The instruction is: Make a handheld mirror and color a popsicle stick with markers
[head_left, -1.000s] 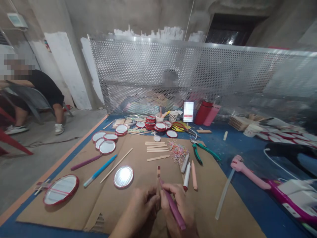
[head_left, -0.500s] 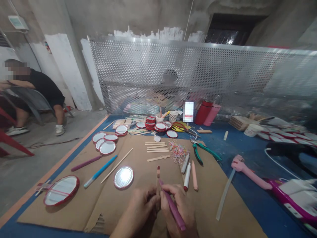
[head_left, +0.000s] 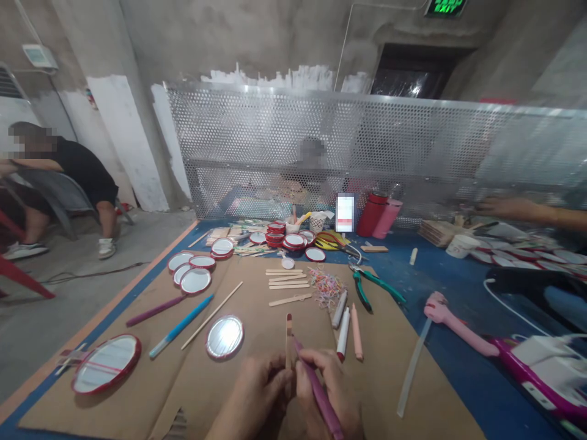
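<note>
Wooden craft stick, its top end reddish, stands upright above the person's hands, its lower part pinched in the closed fingers of the left hand. The right hand grips a purple pen, its slim tip angled in toward the stick; whether they touch is hard to tell. A low, firm pinch, with both hands braced close together, looks the surest way to stop the smooth wood from twisting. Beyond the fingers, a creased brown cardboard sheet carries a round mirror with a red rim, a glossy blue pen, a thin wooden skewer, flat craft sticks, a loose tangle of colored rubber bands and green-handled steel pliers. Red-rimmed lids sit in a cluster at left, on a blue surface. A co-worker's hand reaches in at far right.
</note>
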Demonstrator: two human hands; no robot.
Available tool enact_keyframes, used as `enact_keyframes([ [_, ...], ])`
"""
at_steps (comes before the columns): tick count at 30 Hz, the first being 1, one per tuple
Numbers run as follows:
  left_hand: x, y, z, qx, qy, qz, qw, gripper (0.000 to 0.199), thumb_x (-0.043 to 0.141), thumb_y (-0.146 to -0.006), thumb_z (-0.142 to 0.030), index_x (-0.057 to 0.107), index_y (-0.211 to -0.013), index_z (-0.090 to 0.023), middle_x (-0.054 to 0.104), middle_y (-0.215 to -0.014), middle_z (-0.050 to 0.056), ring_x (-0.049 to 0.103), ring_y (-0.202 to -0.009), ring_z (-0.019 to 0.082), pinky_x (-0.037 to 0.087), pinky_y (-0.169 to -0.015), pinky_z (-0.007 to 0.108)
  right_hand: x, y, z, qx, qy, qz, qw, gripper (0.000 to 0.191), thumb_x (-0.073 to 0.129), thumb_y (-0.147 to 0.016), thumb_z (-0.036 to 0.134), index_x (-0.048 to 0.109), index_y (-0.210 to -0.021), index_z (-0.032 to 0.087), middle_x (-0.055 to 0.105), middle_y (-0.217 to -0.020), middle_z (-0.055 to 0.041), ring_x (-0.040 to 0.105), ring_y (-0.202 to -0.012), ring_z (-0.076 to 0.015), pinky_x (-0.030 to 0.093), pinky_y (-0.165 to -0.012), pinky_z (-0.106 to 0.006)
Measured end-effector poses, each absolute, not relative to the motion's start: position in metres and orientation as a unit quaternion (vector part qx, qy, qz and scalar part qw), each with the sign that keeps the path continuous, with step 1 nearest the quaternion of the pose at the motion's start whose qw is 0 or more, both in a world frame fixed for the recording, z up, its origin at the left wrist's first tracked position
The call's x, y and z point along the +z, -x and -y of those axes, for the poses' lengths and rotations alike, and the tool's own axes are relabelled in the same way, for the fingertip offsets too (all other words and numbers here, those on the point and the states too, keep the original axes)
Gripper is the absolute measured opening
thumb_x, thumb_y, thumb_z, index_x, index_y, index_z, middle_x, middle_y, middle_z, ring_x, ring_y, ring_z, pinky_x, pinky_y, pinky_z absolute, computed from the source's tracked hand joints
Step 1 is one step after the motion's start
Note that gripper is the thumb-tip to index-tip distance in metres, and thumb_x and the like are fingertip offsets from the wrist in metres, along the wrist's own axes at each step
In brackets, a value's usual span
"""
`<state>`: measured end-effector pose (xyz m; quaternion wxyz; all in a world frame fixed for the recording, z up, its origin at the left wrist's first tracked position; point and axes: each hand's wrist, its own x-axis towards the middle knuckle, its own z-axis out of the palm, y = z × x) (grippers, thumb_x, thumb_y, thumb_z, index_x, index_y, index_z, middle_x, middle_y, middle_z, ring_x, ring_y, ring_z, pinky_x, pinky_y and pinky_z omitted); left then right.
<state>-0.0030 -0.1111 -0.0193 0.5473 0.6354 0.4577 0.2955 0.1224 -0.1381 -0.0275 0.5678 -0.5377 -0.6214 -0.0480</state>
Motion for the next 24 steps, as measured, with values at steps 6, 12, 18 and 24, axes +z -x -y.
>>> enact_keyframes([
  [6, -0.021, 0.005, 0.111, 0.3, -0.654, -0.452, 0.527, 0.027, 0.049, -0.081, -0.034, 0.066, -0.073, -0.015, 0.064, -0.073, 0.004, 0.056, -0.074, 0.019, 0.043, -0.068, 0.024, -0.023, -0.125, 0.14, -0.065, 0.514, 0.64, 0.567, 0.013, 0.052, -0.094, 0.027, 0.062, -0.087, 0.023, 0.066, -0.068, -0.0005, 0.065, -0.063, -0.0159, 0.049, -0.061, -0.027],
  [12, -0.015, 0.006, 0.114, 0.298, -0.661, -0.47, 0.502, 0.03, 0.05, -0.084, -0.038, 0.066, -0.072, -0.016, 0.065, -0.073, 0.004, 0.057, -0.075, 0.019, 0.045, -0.07, 0.023, -0.023, -0.124, 0.145, -0.067, 0.496, 0.626, 0.598, 0.008, 0.053, -0.091, 0.021, 0.06, -0.093, 0.022, 0.064, -0.072, -0.0009, 0.062, -0.066, -0.0159, 0.049, -0.066, -0.028],
  [18, -0.017, 0.009, 0.113, 0.303, -0.658, -0.463, 0.51, 0.038, 0.05, -0.088, -0.048, 0.062, -0.07, -0.016, 0.061, -0.07, 0.003, 0.053, -0.07, 0.017, 0.043, -0.065, 0.022, -0.02, -0.123, 0.15, -0.073, 0.502, 0.62, 0.598, 0.01, 0.055, -0.089, 0.016, 0.06, -0.094, 0.023, 0.065, -0.075, -0.0013, 0.065, -0.073, -0.0167, 0.049, -0.066, -0.028],
  [24, -0.026, 0.01, 0.113, 0.306, -0.615, -0.45, 0.571, 0.049, 0.048, -0.087, -0.064, 0.059, -0.077, -0.017, 0.055, -0.066, 0.001, 0.051, -0.066, 0.016, 0.043, -0.065, 0.023, -0.018, -0.123, 0.15, -0.112, 0.492, 0.631, 0.589, 0.018, 0.055, -0.084, 0.009, 0.058, -0.095, 0.023, 0.067, -0.071, -0.0009, 0.066, -0.069, -0.0171, 0.052, -0.065, -0.029],
])
